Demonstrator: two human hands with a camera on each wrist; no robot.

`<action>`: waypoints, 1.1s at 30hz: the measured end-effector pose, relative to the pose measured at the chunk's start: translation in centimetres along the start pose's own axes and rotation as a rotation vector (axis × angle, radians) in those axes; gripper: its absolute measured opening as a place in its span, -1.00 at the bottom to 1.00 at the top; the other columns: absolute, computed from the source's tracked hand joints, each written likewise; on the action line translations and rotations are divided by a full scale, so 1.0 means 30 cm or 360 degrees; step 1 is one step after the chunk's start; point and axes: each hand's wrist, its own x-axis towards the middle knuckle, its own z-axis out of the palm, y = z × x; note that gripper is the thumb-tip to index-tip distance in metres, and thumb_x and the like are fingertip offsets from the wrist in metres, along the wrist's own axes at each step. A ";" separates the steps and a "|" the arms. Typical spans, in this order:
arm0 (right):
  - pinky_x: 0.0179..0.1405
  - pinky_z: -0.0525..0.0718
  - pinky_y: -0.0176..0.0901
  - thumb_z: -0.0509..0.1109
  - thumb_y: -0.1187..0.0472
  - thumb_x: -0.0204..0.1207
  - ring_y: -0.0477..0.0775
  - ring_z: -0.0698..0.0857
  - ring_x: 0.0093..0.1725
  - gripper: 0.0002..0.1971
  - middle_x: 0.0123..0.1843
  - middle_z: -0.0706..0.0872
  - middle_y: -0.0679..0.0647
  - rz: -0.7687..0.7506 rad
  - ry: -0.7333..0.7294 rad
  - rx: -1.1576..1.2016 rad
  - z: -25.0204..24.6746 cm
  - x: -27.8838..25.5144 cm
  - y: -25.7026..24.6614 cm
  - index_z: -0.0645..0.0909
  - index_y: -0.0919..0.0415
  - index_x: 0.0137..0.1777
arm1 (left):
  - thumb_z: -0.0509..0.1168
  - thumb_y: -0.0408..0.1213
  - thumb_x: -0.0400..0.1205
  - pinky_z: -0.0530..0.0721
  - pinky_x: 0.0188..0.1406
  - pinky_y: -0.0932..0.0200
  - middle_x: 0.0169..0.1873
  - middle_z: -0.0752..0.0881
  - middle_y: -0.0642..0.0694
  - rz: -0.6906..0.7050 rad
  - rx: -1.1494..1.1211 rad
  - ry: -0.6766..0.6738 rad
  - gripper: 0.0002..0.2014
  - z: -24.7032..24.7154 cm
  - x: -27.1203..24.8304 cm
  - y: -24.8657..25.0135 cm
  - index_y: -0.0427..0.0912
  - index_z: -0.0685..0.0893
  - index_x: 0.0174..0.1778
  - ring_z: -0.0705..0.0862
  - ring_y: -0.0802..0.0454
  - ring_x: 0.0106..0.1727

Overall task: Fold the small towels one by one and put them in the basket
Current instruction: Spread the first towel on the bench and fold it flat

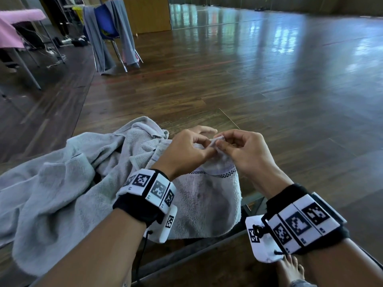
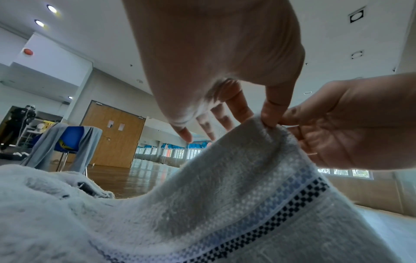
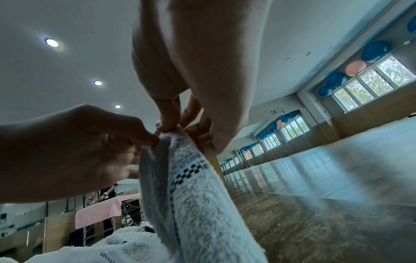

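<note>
A small white towel (image 1: 207, 199) with a blue and black checked border hangs from both hands over a pile of grey towels (image 1: 62, 179). My left hand (image 1: 186, 150) pinches the towel's top edge between thumb and forefinger, its other fingers spread. Right beside it, my right hand (image 1: 238, 148) pinches the same raised edge. In the left wrist view the towel (image 2: 225, 195) rises to the pinching fingertips (image 2: 272, 117). The right wrist view shows the towel (image 3: 198, 195) hanging in a narrow fold below both hands. No basket is in view.
A blue chair (image 1: 107, 23) draped with grey towels stands at the back left. A table with a pink cover (image 1: 12, 25) is at the far left. Wooden floor (image 1: 269, 90) stretches ahead. A bare foot (image 1: 290, 270) shows at the bottom right.
</note>
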 end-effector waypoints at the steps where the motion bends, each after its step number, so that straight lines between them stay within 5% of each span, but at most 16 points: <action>1: 0.03 0.82 -0.05 0.57 0.31 0.54 0.03 0.86 -0.08 -0.87 -0.16 0.89 0.03 -0.0014 -0.0020 -0.0039 -0.003 -0.001 -0.001 0.85 0.05 -0.14 | 0.47 -0.09 0.61 0.62 0.13 0.28 0.07 0.80 0.14 0.0021 -0.0004 -0.0040 -0.75 -0.004 -0.002 -0.002 -0.09 0.82 -0.36 0.73 0.24 0.12; 5: -0.16 0.78 -0.21 0.56 0.29 0.55 -0.09 0.79 -0.20 -0.80 -0.20 0.86 -0.04 -0.0094 0.0024 -0.0137 -0.035 0.010 -0.004 0.84 -0.05 -0.19 | 0.50 -0.10 0.54 0.66 0.02 -0.11 -0.26 0.80 -0.06 0.0032 0.0279 -0.0081 -0.82 -0.035 -0.005 -0.009 -0.14 0.85 -0.21 0.75 -0.08 -0.14; 10: -0.20 0.65 -0.33 0.57 0.22 0.55 -0.22 0.72 -0.22 -0.74 -0.25 0.83 -0.20 -0.0135 0.0374 -0.0133 -0.128 0.065 0.003 0.82 -0.20 -0.26 | 0.41 0.17 0.46 0.58 0.19 -0.17 -0.31 0.79 -0.01 0.0010 0.0570 0.0056 -0.62 -0.115 0.000 -0.044 -0.10 0.84 -0.26 0.73 -0.07 -0.16; 14: -0.27 0.60 -0.52 0.57 0.22 0.55 -0.25 0.72 -0.24 -0.74 -0.30 0.81 -0.24 -0.0085 0.0557 -0.0137 -0.196 0.093 0.019 0.81 -0.16 -0.30 | 0.49 0.08 0.52 0.48 0.32 -0.20 -0.19 0.84 0.04 -0.0005 0.0807 0.0282 -0.75 -0.191 -0.010 -0.103 -0.02 0.88 -0.16 0.74 -0.02 0.00; 18: -0.42 0.51 -0.64 0.56 0.21 0.56 -0.43 0.65 -0.40 -0.80 -0.27 0.78 -0.21 -0.0020 0.0617 -0.0230 -0.222 0.101 0.025 0.79 -0.09 -0.26 | 0.49 -0.05 0.55 0.50 0.28 -0.19 -0.45 0.64 0.30 -0.0040 0.0907 0.0399 -0.85 -0.274 -0.040 -0.159 -0.02 0.86 -0.26 0.61 0.11 -0.17; 23: -0.39 0.57 -0.41 0.53 0.20 0.59 -0.31 0.57 -0.55 -0.88 -0.35 0.70 -0.13 0.0056 0.0595 -0.0256 -0.235 0.108 0.038 0.79 0.01 -0.18 | 0.48 -0.23 0.55 0.62 0.15 -0.18 -0.33 0.74 0.14 -0.0076 0.0826 0.0465 -0.97 -0.336 -0.101 -0.195 -0.04 0.80 -0.20 0.69 0.02 -0.15; 27: -0.21 0.67 -0.17 0.52 0.19 0.60 -0.12 0.62 -0.38 -0.93 -0.34 0.71 -0.07 0.0145 0.0484 -0.0339 -0.231 0.115 0.065 0.81 0.08 -0.11 | 0.44 -0.40 0.57 0.66 -0.04 -0.03 -0.33 0.70 0.27 0.0008 0.0696 0.0436 -0.87 -0.341 -0.142 -0.224 -0.08 0.69 -0.22 0.63 0.16 -0.23; 30: -0.18 0.69 -0.03 0.53 0.20 0.60 -0.03 0.63 -0.36 -0.86 -0.33 0.73 -0.07 0.0216 0.0430 -0.0348 -0.233 0.112 0.084 0.79 0.04 -0.21 | 0.43 -0.40 0.59 0.68 -0.10 -0.03 -0.28 0.70 0.15 0.0002 0.0641 0.0441 -0.87 -0.343 -0.162 -0.239 -0.11 0.62 -0.16 0.67 0.10 -0.20; 33: -0.22 0.72 0.00 0.54 0.18 0.59 -0.03 0.64 -0.42 -0.86 -0.37 0.73 -0.09 0.0297 0.0382 -0.0305 -0.250 0.099 0.101 0.79 0.03 -0.21 | 0.48 -0.34 0.57 0.62 -0.24 0.07 -0.33 0.68 0.13 -0.0041 0.0612 0.0486 -0.79 -0.347 -0.168 -0.233 -0.02 0.55 -0.11 0.60 0.26 -0.34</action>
